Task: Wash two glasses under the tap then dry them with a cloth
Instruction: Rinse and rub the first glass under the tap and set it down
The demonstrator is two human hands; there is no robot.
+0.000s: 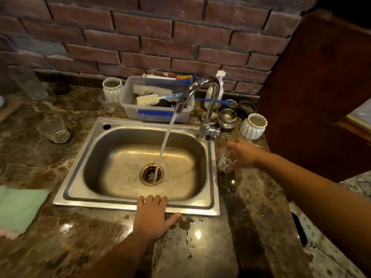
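Washing appears the step in hand: tap (208, 97) running, its stream (165, 141) falling to the drain of the steel sink (90, 203); right hand (244, 155) curled round one glass (225, 161) just right of the basin, apart from the water; left hand (153, 215) flat, fingers spread, resting on the near rim; second glass (53, 128) upright on the counter, left of the sink; green cloth (20, 207) near left, held by neither hand. Next move likely calls for carrying the held glass left under the stream, grip firm against wet slip. Surface: dark marbled countertop (200, 247), wet and glossy; far side, brick wall (160, 37), plastic tub (156, 113) of brushes; wooden panel (321, 77) at right.
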